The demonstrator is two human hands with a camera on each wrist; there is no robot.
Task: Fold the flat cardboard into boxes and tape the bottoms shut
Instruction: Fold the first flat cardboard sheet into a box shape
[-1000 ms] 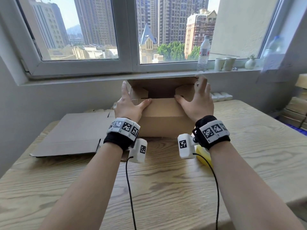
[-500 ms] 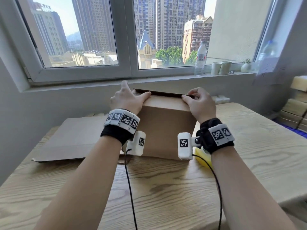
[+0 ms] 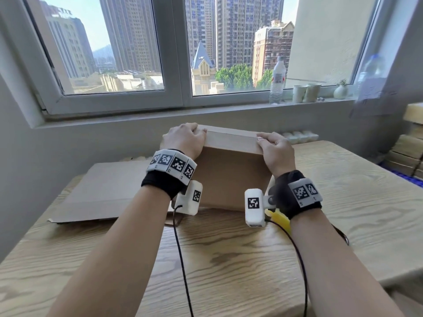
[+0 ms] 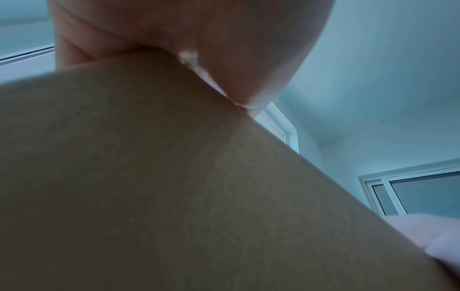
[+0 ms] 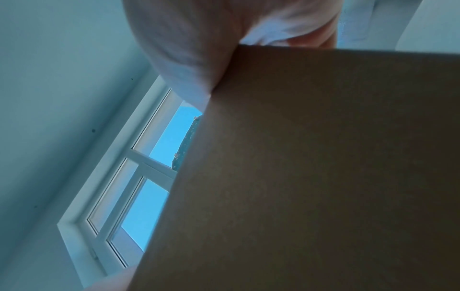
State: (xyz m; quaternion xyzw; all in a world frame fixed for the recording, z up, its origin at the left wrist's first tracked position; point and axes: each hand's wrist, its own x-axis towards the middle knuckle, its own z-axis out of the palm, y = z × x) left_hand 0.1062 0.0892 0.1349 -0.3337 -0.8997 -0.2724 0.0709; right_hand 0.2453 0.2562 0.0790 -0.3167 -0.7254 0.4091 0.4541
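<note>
A brown cardboard box [image 3: 231, 179] stands on the wooden table [image 3: 229, 259] with its top flaps folded down flat. My left hand [image 3: 183, 138] is curled over the box's top left corner. My right hand [image 3: 273, 147] is curled over the top right corner, fingertips at the flap seam. In the left wrist view the heel of my left hand [image 4: 199, 29] sits on the box edge [image 4: 174, 187]. The right wrist view shows my right hand [image 5: 199, 39] on the box wall [image 5: 323, 167]. A flat cardboard sheet [image 3: 109, 191] lies left of the box.
A yellow object [image 3: 280, 219] lies on the table under my right wrist, mostly hidden. A water bottle [image 3: 277, 81] and cups [image 3: 306, 92] stand on the window sill behind. Stacked cardboard [image 3: 409, 145] sits at the far right. Bare tabletop extends toward me.
The far flap has come down and the top is now closed. Both hands moved from flat on the near flap to curled over the top corners.
</note>
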